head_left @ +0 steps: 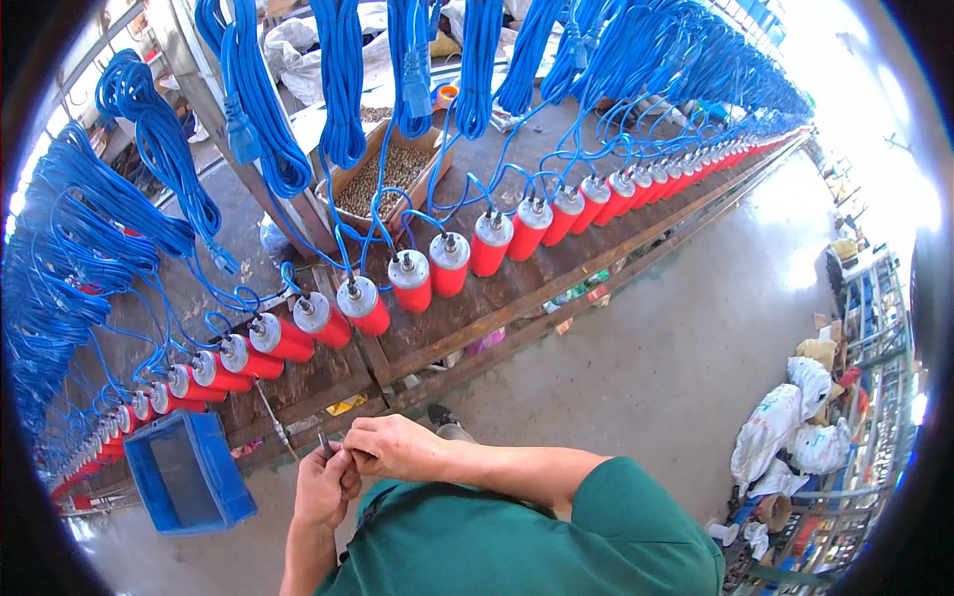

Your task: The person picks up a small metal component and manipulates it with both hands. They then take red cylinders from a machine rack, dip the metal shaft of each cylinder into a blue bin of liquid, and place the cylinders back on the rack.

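My left hand [323,487] is closed around a slim, dark, pointed piece [324,441] whose tip sticks up past the fingers. Against it, my right hand [393,447] is closed with its fingertips pinched together, and whatever they hold is hidden. Both hands meet in front of my body, off the near edge of the bench [437,343]. Just beyond them a thin rod [272,415] slants over the bench edge. A long row of red cylinders with grey metal tops [363,306] stands along the bench, blue cables running from the tops.
Bundles of blue cable [343,84] hang above the bench. A cardboard box of small brass-coloured parts [397,177] sits behind the cylinders, beside a metal post [288,199]. At the lower left is a blue bin [238,502]. White sacks [765,437] lie by a rack on the right.
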The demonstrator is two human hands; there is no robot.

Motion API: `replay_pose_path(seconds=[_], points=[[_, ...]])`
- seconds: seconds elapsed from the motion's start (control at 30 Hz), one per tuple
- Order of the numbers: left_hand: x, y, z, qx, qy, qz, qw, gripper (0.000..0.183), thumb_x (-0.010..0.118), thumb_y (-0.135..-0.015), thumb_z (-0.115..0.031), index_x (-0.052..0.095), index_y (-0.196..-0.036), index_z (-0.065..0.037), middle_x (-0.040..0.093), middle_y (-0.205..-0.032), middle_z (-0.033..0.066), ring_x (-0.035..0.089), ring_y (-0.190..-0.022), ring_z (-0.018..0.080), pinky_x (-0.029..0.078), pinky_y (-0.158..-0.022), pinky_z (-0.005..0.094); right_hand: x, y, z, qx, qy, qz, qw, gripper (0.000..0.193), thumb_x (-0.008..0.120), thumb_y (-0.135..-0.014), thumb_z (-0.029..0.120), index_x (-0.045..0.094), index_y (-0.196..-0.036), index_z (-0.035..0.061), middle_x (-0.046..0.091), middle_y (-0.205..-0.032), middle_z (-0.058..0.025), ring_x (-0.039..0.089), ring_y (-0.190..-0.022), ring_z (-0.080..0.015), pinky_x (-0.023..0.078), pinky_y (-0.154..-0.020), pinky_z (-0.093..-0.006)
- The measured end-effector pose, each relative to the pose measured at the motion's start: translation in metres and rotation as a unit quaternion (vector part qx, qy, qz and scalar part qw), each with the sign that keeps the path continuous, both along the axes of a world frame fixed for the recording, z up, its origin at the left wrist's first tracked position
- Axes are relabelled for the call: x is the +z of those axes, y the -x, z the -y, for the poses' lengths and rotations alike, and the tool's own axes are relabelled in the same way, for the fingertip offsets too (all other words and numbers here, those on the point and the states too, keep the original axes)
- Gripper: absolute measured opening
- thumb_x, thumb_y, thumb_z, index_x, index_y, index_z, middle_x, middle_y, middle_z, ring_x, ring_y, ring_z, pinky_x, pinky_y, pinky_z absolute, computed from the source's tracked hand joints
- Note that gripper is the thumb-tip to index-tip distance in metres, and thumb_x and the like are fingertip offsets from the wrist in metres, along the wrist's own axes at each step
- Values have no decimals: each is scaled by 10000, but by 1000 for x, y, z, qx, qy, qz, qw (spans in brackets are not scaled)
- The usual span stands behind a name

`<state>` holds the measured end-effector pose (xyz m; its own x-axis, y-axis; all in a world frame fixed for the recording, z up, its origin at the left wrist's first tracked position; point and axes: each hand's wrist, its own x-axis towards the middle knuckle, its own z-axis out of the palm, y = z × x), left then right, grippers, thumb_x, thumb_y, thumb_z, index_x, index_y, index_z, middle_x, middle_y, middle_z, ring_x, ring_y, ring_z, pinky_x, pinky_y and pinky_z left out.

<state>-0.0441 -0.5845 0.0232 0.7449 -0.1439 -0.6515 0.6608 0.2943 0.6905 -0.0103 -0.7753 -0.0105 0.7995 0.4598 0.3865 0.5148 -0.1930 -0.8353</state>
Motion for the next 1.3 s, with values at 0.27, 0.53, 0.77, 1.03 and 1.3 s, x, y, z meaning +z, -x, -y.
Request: replay_pose_path(seconds=[0.27,0.53,0.77,1.03,1.3], points=[[-2,2,-4,36,11,-9,999,22,565,-1029,-37,572,-1013,-23,533,-754,34,460,-563,98,332,-451,233,8,-16,14,108,-27,-63,992,162,722,-917,128,664,-1000,1,662,-930,-184,656,-887,-438,546,-768,-495],[0,5,-12,-13,16,-9,1000,56,613,-1022,-46,575,-996,-14,553,-772,56,446,-556,92,336,-452,233,7,-15,16,142,-39,-64,987,123,709,-892,85,652,-942,-11,667,-879,-203,654,-868,-445,534,-756,-501],[-1,4,-7,-39,-14,6,999,104,612,-1039,-82,564,-972,-18,539,-744,32,432,-538,87,324,-449,237,-8,-6,4,48,-48,8,998,96,686,-822,51,623,-885,15,650,-841,-182,649,-798,-440,542,-662,-504],[7,2,-4,-72,-6,8,997,110,592,-1058,-118,563,-1008,-24,523,-731,16,431,-543,86,323,-464,236,4,-6,9,52,14,17,998,142,695,-820,118,602,-890,35,651,-839,-178,652,-824,-438,539,-718,-533],[4,3,-2,-31,32,29,999,115,606,-1064,-146,580,-1026,-40,541,-765,15,456,-578,78,356,-481,235,18,-8,19,77,-40,-95,992,138,710,-863,108,664,-932,-2,674,-877,-219,667,-873,-445,538,-769,-508]])
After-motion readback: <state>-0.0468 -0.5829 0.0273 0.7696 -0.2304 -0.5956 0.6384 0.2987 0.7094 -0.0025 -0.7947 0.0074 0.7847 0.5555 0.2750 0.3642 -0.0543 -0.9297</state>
